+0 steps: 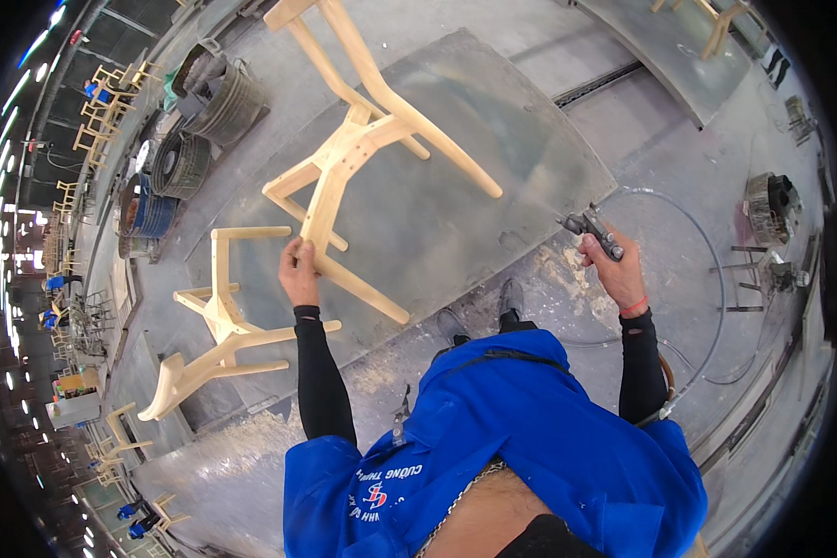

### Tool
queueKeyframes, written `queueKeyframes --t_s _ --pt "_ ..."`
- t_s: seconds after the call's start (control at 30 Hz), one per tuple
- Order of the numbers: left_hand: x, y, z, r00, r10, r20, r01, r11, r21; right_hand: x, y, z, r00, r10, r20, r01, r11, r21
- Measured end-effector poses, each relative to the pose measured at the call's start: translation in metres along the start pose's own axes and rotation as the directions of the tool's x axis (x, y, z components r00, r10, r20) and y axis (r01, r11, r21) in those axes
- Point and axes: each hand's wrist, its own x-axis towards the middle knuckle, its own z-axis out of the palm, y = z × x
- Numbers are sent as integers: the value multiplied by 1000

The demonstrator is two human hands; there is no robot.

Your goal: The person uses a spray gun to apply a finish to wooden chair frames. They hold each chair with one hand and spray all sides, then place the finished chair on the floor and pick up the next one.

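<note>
Far off on the left, bright lights (6, 153) are lined up in long rows. Near them, lots of pale wooden chairs (112, 121) are gathered, and people in blue (60, 282) can be seen among them. Closer in, a big dark drum (228, 110) is seen with stuff piled inside, and a blue drum (151, 221) is set near it. At the top right, a pale chair (720, 35) is held up by a flat grey table (665, 51). Below, a round dark tub (768, 212) is seen on the right. Pale dusty patches (575, 282) are scattered over the grey floor (656, 153).
</note>
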Motion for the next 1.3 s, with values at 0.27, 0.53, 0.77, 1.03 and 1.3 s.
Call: queueKeyframes --t_s 0.27,0.53,0.77,1.03,1.3 --pt "52 12 -6 913 395 -102 -349 884 310 -20 36 -13 994 108 15 -105 983 -149" --pt "79 36 -2 907 365 -213 -228 847 481 -30 -58 41 986 -167 -6 165 972 168" --pt "91 50 -26 960 272 -73 -193 825 532 -44 -96 72 904 -293 312 225 945 235" --pt "133 70 -40 987 156 31 -138 741 657 -81 -77 57 864 21 504 -80 992 97" --pt "179 74 -38 996 94 10 -71 673 736 -114 -38 73 825 115 554 -46 990 -136"
